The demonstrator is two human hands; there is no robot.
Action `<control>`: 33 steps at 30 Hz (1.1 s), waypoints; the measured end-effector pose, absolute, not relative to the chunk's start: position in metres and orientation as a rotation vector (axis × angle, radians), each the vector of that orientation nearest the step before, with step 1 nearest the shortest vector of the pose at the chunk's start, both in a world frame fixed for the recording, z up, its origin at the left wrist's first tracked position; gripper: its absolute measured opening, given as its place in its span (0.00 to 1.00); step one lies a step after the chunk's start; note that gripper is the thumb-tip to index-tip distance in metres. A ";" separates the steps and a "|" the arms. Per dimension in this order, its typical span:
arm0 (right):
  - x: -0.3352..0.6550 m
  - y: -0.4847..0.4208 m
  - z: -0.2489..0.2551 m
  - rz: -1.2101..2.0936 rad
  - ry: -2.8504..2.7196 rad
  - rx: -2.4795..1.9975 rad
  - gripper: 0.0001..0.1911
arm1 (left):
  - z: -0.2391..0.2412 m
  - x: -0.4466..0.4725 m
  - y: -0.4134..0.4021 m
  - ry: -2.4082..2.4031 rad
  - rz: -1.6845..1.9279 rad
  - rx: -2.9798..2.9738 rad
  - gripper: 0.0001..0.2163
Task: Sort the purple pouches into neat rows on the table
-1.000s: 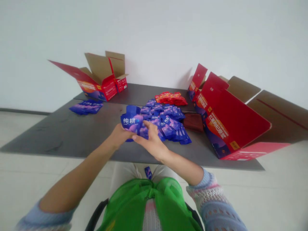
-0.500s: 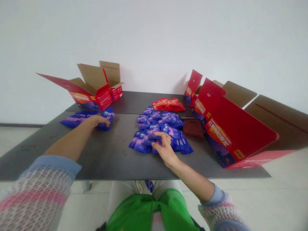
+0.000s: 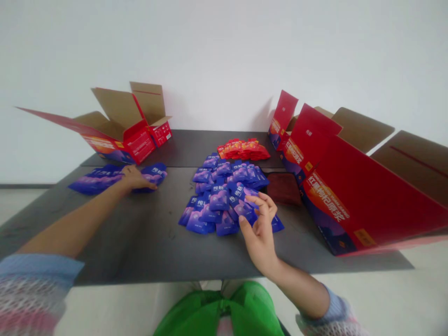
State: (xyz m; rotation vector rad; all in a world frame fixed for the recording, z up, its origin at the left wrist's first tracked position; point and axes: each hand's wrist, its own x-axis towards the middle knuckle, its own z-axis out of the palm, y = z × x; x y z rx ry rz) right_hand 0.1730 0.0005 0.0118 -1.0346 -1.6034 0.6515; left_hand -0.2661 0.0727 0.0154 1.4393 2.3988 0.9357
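A heap of blue sachets (image 3: 224,193) lies in the middle of the dark table (image 3: 147,233). My right hand (image 3: 259,228) is raised at the heap's near right edge, fingers curled and pinching one blue sachet (image 3: 249,192) by its corner. My left hand (image 3: 136,177) is stretched out to the left and rests flat on a stack of blue sachets (image 3: 156,171), beside a row of more blue sachets (image 3: 94,181).
Red sachets (image 3: 243,148) lie behind the blue heap. An open red carton (image 3: 119,128) stands at the back left, a large open red carton (image 3: 350,186) on the right. A dark red pouch (image 3: 285,187) lies by it. Green fabric (image 3: 220,315) covers my lap.
My left hand carried a bundle of blue sachets from the middle to the left pile and now lies flat on it. My right hand has lifted one sachet from the heap.
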 end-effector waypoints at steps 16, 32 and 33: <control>0.179 -0.001 0.019 0.138 -1.576 -1.042 0.19 | -0.009 -0.239 0.060 2.666 0.354 1.355 0.36; 0.175 0.025 0.008 0.255 -1.534 -1.081 0.20 | -0.019 -0.230 0.065 2.741 0.638 1.370 0.36; 0.176 0.028 0.007 0.315 -1.534 -1.099 0.20 | -0.019 -0.230 0.065 2.746 0.627 1.395 0.36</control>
